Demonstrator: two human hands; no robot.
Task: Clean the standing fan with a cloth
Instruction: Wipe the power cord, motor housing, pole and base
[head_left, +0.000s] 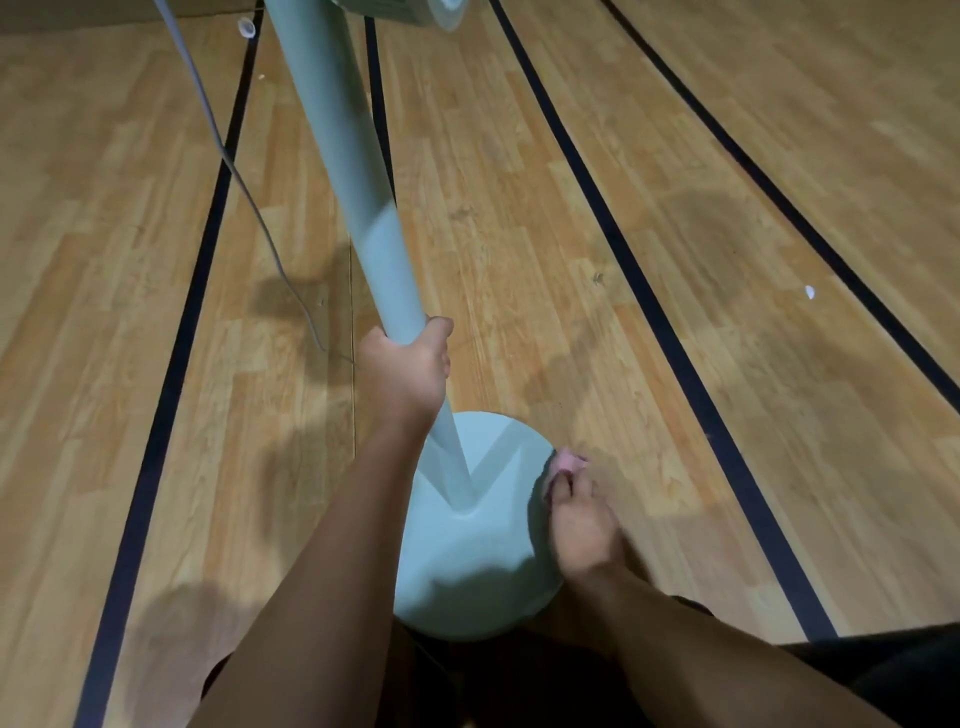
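The pale green standing fan rises from its round base (467, 571) on the wooden floor, its thick pole (343, 171) leaning up to the top of the view where part of the fan head (415, 13) shows. My left hand (405, 374) grips the pole low down, fingers wrapped round it. My right hand (582, 525) holds a small pink cloth (569, 462) against the right edge of the base; most of the cloth is hidden under my fingers.
The fan's grey power cord (244, 182) hangs left of the pole and trails onto the wood floor (727, 260), which carries dark lines. A small white scrap (809, 292) lies at the right. My dark-clothed legs fill the bottom edge.
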